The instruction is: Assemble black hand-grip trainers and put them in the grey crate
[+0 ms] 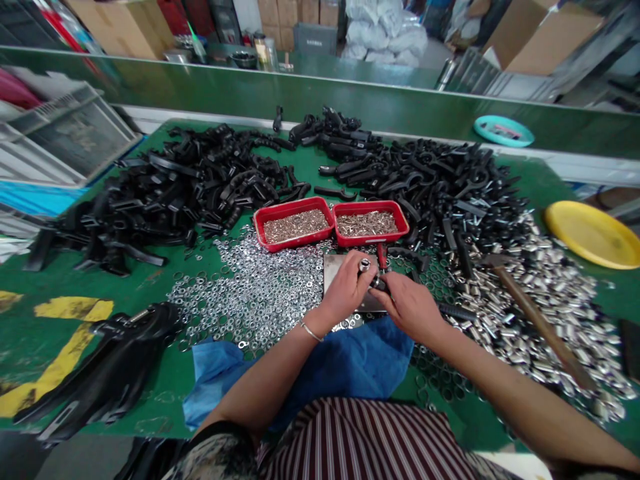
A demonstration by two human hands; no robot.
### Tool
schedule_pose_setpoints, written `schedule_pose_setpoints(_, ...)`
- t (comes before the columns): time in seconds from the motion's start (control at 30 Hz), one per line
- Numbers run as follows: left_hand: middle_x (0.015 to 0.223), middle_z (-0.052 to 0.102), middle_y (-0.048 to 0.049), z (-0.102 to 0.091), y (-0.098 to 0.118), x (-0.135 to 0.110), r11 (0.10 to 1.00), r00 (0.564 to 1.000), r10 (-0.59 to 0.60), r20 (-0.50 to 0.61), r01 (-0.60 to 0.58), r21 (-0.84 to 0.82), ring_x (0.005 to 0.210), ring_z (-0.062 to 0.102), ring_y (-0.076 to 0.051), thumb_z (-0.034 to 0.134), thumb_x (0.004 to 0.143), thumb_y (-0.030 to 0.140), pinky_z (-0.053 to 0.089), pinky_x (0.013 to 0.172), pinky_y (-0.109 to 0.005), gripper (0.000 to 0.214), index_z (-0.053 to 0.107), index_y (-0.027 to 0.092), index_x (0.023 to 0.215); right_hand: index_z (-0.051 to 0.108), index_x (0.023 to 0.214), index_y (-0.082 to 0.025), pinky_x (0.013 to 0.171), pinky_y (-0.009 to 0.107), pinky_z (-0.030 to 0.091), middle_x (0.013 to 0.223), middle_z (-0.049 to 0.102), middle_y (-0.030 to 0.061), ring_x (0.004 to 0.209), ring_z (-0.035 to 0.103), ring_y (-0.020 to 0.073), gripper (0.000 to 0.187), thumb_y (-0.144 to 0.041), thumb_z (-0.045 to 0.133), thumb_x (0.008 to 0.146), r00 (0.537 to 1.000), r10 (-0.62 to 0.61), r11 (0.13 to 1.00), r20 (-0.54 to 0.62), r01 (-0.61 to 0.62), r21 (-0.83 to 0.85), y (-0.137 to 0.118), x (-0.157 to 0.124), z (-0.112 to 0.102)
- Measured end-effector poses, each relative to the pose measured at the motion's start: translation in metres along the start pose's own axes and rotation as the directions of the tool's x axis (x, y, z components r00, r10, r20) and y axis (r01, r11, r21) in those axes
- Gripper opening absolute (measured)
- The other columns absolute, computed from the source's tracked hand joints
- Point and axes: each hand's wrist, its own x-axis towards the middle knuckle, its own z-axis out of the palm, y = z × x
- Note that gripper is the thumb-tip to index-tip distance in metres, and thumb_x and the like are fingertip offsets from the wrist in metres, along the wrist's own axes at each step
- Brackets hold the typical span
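Note:
My left hand (347,288) pinches a small metal sleeve (365,265) between thumb and fingers, just above a grey metal plate (334,272). My right hand (409,305) is closed around a black plastic part (379,283), touching the left hand. A red-handled tool (382,254) lies just beyond them. Two red trays (293,206) (371,207) of small metal pieces sit right behind the plate. Silver washers (260,287) spread to the left of my hands, and metal sleeves (540,300) lie heaped to the right.
Big heaps of black plastic parts (190,187) (440,180) fill the back of the green table. A hammer (535,317) lies on the sleeves at right, near a yellow plate (593,233). A blue cloth (350,363) covers my lap edge. Black pieces (115,367) lie front left; grey crates (70,137) stand far left.

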Motion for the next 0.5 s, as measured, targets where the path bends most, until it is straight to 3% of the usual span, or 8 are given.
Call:
schedule_pose_setpoints(0.03, 0.100, 0.059, -0.0086, -0.001, 0.001, 0.000, 1.000, 1.000, -0.002, 0.002, 0.002, 0.014, 0.099, 0.055, -0.023, 0.049, 0.099, 0.040, 0.042, 0.096, -0.035, 0.021, 0.057, 0.022, 0.094, 0.053, 0.088, -0.022, 0.043, 0.023, 0.031, 0.066, 0.056, 0.0000, 0.048, 0.043, 0.0116, 0.040, -0.062, 0.059, 0.089, 1.000, -0.007, 1.000, 0.009, 0.007, 0.019, 0.001, -0.001, 0.002)
schedule_pose_setpoints(0.13, 0.102, 0.058, -0.0089, -0.002, 0.002, -0.001, 0.995, 0.998, 0.031, 0.056, -0.036, 0.098, 0.100, 0.055, -0.023, 0.047, 0.100, 0.039, 0.042, 0.095, -0.035, 0.020, 0.056, 0.021, 0.096, 0.054, 0.084, -0.022, 0.039, 0.025, 0.030, 0.055, 0.048, -0.0023, 0.039, 0.031, 0.0114, 0.057, -0.067, 0.022, 0.100, 0.975, 0.055, 0.993, 0.217, -0.075, 0.086, 0.003, -0.002, 0.005)
schedule_pose_setpoints(0.17, 0.102, 0.058, -0.0089, -0.001, 0.002, -0.001, 0.991, 0.997, 0.034, 0.076, -0.043, 0.127, 0.099, 0.054, -0.023, 0.046, 0.101, 0.037, 0.042, 0.095, -0.036, 0.019, 0.056, 0.021, 0.097, 0.054, 0.083, -0.022, 0.039, 0.026, 0.031, 0.056, 0.049, -0.0015, 0.039, 0.033, 0.0117, 0.060, -0.067, 0.019, 0.100, 0.972, 0.056, 0.996, 0.228, -0.069, 0.051, 0.004, -0.002, 0.005)
schedule_pose_setpoints(0.27, 0.102, 0.057, -0.0089, 0.001, 0.004, -0.004, 0.979, 0.997, 0.001, 0.078, -0.016, 0.201, 0.098, 0.053, -0.023, 0.044, 0.102, 0.035, 0.042, 0.094, -0.037, 0.018, 0.055, 0.021, 0.100, 0.053, 0.085, -0.022, 0.048, 0.026, 0.039, 0.071, 0.058, 0.0032, 0.054, 0.050, 0.0146, 0.048, -0.069, 0.046, 0.093, 0.999, -0.032, 0.993, 0.036, 0.035, -0.109, 0.007, -0.005, 0.004)
schedule_pose_setpoints(0.33, 0.101, 0.057, -0.0086, 0.003, 0.006, -0.006, 0.972, 0.997, -0.017, 0.074, -0.001, 0.235, 0.097, 0.053, -0.023, 0.043, 0.102, 0.035, 0.042, 0.093, -0.037, 0.018, 0.054, 0.021, 0.100, 0.052, 0.085, -0.022, 0.048, 0.025, 0.040, 0.071, 0.057, 0.0026, 0.056, 0.049, 0.0148, 0.048, -0.070, 0.049, 0.091, 0.999, -0.043, 0.996, 0.001, 0.043, -0.083, 0.011, -0.008, 0.005)
schedule_pose_setpoints(0.43, 0.099, 0.056, -0.0074, 0.003, 0.008, -0.006, 0.960, 0.989, -0.024, 0.149, -0.019, 0.279, 0.096, 0.053, -0.023, 0.042, 0.102, 0.036, 0.042, 0.093, -0.036, 0.019, 0.053, 0.021, 0.099, 0.056, 0.086, -0.021, 0.037, 0.025, 0.031, 0.057, 0.048, -0.0023, 0.039, 0.030, 0.0112, 0.064, -0.071, 0.017, 0.098, 0.966, 0.045, 0.992, 0.255, -0.074, 0.104, 0.018, -0.013, 0.008)
schedule_pose_setpoints(0.5, 0.099, 0.056, -0.0076, 0.002, 0.005, -0.002, 0.925, 0.970, -0.051, 0.239, -0.044, 0.377, 0.097, 0.053, -0.024, 0.041, 0.102, 0.034, 0.041, 0.093, -0.037, 0.019, 0.054, 0.021, 0.098, 0.058, 0.089, -0.019, 0.036, 0.024, 0.029, 0.056, 0.051, -0.0023, 0.036, 0.027, 0.0101, 0.068, -0.069, 0.014, 0.099, 0.941, 0.062, 0.989, 0.334, -0.103, 0.107, 0.022, -0.013, 0.006)
